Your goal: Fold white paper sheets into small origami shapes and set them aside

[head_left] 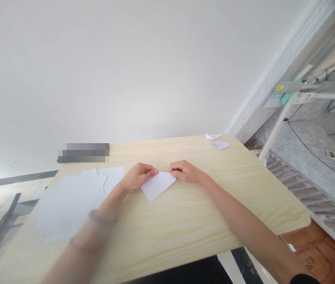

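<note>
A folded sheet of white paper (pixel 157 186) lies at the middle of the wooden table, one corner pointing toward me. My left hand (pixel 139 176) is closed on its upper left edge, thumb on top. At its upper right corner, my right hand (pixel 184 172) pinches the paper between thumb and fingers. The fingertips cover both ends of the paper's far edge. Left of my left hand, loose white sheets (pixel 67 201) overlap on the table, partly hidden by my left forearm.
Two folded paper pieces (pixel 220 144) rest at the table's far right corner. A dark, pixelated object (pixel 83 153) sits at the back left. A white wall (pixel 155 79) rises behind the table (pixel 244 189). To the right stands a white metal frame (pixel 276 128) near a grey sofa (pixel 318 130).
</note>
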